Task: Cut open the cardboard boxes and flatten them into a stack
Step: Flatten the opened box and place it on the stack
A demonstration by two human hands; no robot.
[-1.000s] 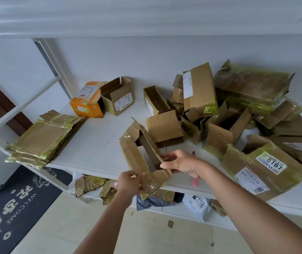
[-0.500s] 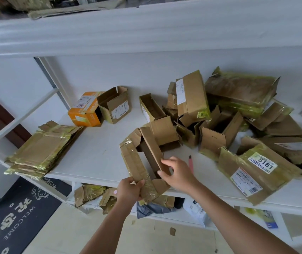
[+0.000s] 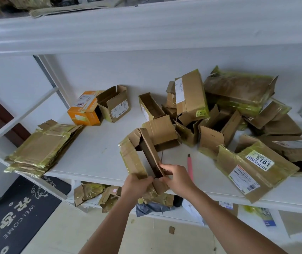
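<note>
A small cut-open cardboard box (image 3: 135, 158) with yellowish tape hangs over the front edge of the white shelf (image 3: 95, 154), its sides half collapsed. My left hand (image 3: 136, 184) grips its near left flap. My right hand (image 3: 176, 178) pinches the near end of its right wall. A stack of flattened boxes (image 3: 40, 149) lies at the shelf's left end. A pink utility knife (image 3: 189, 165) rests on the shelf just right of my right hand.
Many uncut and opened boxes (image 3: 218, 129) crowd the shelf's right half, with a labelled parcel (image 3: 253, 169) at the front. An orange box (image 3: 86, 109) and an open carton (image 3: 115, 105) sit at the back left. Scraps lie on the lower shelf (image 3: 95, 195). A doormat (image 3: 16, 217) covers the floor.
My right hand has moved from the box's inner wall down to its near end, close to my left hand. The box has narrowed. The pink knife is now uncovered.
</note>
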